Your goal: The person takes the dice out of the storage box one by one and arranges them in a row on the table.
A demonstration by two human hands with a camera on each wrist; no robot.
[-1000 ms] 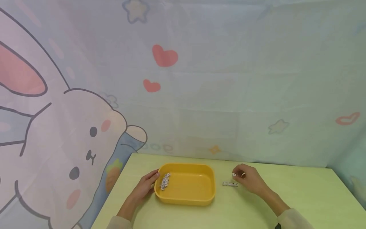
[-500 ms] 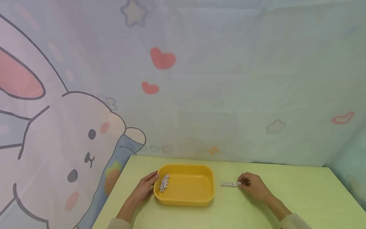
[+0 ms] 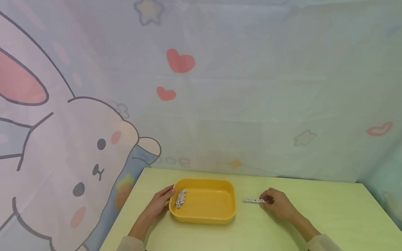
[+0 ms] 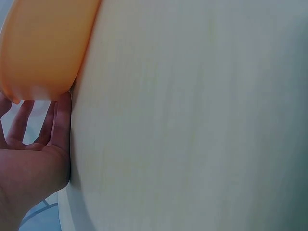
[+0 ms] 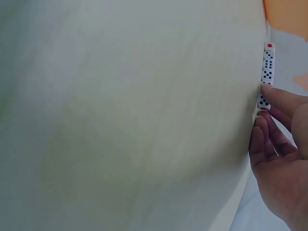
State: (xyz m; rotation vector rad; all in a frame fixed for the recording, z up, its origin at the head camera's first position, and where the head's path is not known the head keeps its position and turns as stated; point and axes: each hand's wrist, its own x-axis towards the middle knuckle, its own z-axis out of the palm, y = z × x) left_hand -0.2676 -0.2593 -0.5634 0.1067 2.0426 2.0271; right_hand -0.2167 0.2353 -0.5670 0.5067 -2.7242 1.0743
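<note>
right hand (image 3: pixel 277 204) pinches the row of dice (image 5: pixel 267 74), partly covering one — left hand (image 3: pixel 157 205), fingertips hidden, grips the yellow tray (image 3: pixel 205 220).

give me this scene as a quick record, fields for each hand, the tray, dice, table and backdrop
left hand: holds the left end of the yellow plastic tray, thumb at the rim
right hand: thumb and fingers at the right end of the dice row
tray contents: loose white dice clustered at the left end; exact count unclear
row: white dice lined up right of the tray; a red pip shows on an end die
table: pale yellow-green top
backdrop: cloth printed with a rabbit, hearts and stars
</note>
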